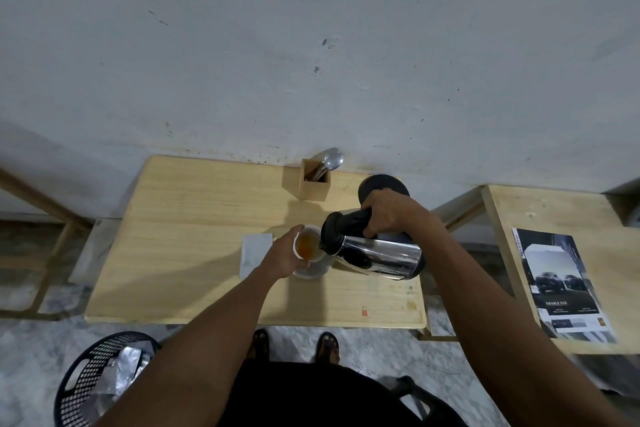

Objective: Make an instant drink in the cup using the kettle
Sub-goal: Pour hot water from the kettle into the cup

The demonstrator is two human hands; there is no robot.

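The right hand (388, 215) is wrapped tightly around the black plastic handle of a polished stainless-steel electric kettle (374, 253), which is tipped well over to the left so that its black lid and spout meet the rim of a white cup (309, 246). The kettle's cylindrical body is mirror-bright and throws back dark reflections. The left hand (285, 258) cups the near left side of the cup, fingers curled against its smooth wall. Inside the cup lies a translucent amber-orange liquid. The cup stands on a round white saucer (311, 272), near the middle of a pale, lightly grained wooden table (180, 239) pushed against a scuffed white wall.

Just left of the cup a flat, rectangular grey-white sachet (254, 253) lies on the tabletop. At the back edge a square, open-topped wooden holder (313, 184) contains a metal spoon (330, 159), its shiny bowl pointing up and leaning on the wall. To its right sits the kettle's round, matte black base (382, 184), partly hidden behind the right hand.

On the marbled floor at lower left stands a black perforated plastic basket (83, 381) holding crumpled silver foil wrappers. A second wooden table to the right carries a glossy printed brochure (561, 284) showing cars.
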